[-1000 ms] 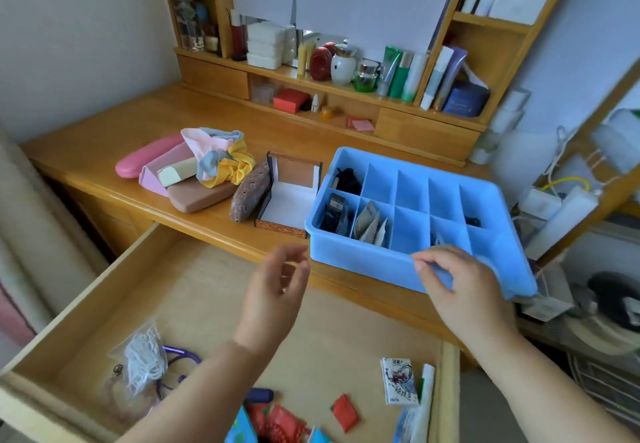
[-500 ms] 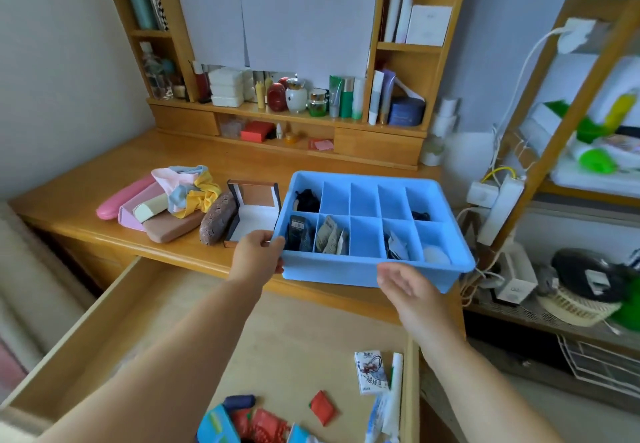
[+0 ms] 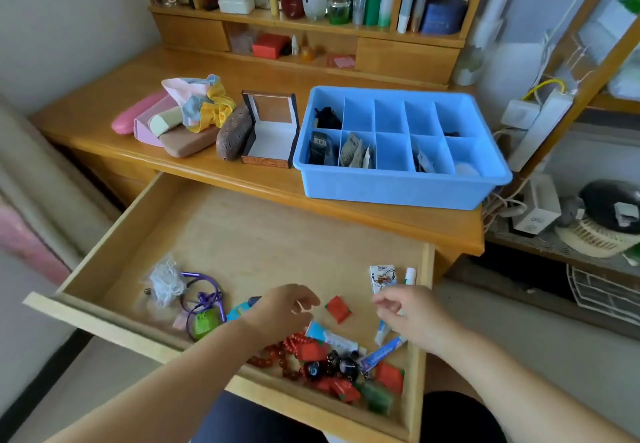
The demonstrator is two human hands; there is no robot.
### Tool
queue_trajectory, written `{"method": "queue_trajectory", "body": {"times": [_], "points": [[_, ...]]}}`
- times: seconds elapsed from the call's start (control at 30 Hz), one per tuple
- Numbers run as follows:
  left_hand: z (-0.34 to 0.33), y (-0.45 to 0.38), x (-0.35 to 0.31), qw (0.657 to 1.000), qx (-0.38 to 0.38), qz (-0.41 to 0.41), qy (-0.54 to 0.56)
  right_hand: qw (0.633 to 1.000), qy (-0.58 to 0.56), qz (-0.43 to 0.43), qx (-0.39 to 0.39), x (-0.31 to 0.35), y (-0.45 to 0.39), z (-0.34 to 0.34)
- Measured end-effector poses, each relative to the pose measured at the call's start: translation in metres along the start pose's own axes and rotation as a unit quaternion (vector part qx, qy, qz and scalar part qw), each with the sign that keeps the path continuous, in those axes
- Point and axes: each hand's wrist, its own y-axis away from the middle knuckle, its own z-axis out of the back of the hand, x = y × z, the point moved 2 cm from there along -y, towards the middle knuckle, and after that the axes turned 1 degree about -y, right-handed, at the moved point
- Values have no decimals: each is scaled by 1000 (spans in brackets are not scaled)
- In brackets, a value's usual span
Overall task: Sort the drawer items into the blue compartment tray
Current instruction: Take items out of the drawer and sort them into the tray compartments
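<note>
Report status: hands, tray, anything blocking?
Left hand and right hand over the drawer, loosely curled, no grip. Tray on desk, part filled. Red packet between hands; nothing blocking.

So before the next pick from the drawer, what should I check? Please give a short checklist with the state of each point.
1. Left hand free: ok, fingers loosely curled, holding nothing.
2. Right hand free: ok, nothing visible in it.
3. Tray within reach on the desk: ok.
4. Free compartments in the tray: ok, several look empty.
5. Red packet unobstructed between the hands: ok.
6. Beads untangled from neighbours: cannot tell.
</note>
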Motion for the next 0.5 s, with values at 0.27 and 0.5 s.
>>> {"method": "queue_trajectory", "body": {"times": [0.27,0.5], "points": [[-49,-1,13,952,61,-73,-292,961,258,54,81,0,10,-50],[-47,-23,1,939,11,-65,-338,975,209,-50,48,8,-6,-56]]}}
